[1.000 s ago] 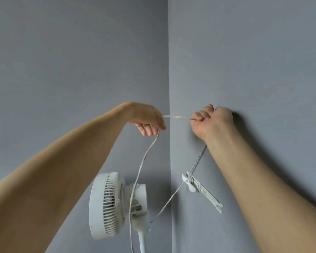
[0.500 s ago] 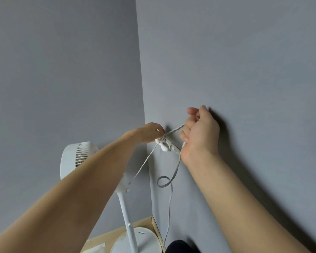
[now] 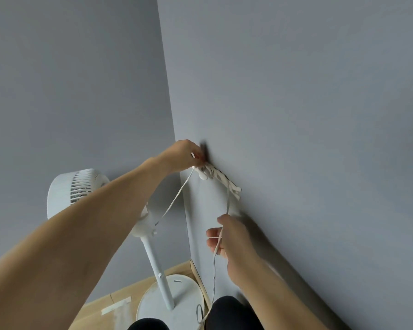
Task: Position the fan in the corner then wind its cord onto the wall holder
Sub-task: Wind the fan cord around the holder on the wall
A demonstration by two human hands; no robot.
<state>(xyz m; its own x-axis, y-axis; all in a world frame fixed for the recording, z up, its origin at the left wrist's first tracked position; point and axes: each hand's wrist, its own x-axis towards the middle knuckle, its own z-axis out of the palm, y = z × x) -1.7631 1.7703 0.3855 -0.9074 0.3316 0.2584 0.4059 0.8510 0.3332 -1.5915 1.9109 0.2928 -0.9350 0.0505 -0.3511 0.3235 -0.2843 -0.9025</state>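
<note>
A white pedestal fan (image 3: pixel 76 189) stands in the corner of two grey walls, its round base (image 3: pixel 174 303) on the floor. A white wall holder (image 3: pixel 221 181) is fixed to the right wall, with several turns of the white cord (image 3: pixel 174 202) on it. My left hand (image 3: pixel 181 156) pinches the cord against the holder's upper end. My right hand (image 3: pixel 227 236) is below the holder and grips the cord, which runs up to the holder's lower end and hangs down to the floor.
The wooden floor (image 3: pixel 110 303) shows at the bottom, with a strip of pale tape (image 3: pixel 116 308) on it. My dark-clad knees (image 3: pixel 229 313) are close to the fan's base. The wall corner (image 3: pixel 169 103) runs up between both walls.
My right hand has dropped from beside the holder to well below it, pulling the cord down. More cord is on the holder. My view has tilted down, showing more floor and fan base.
</note>
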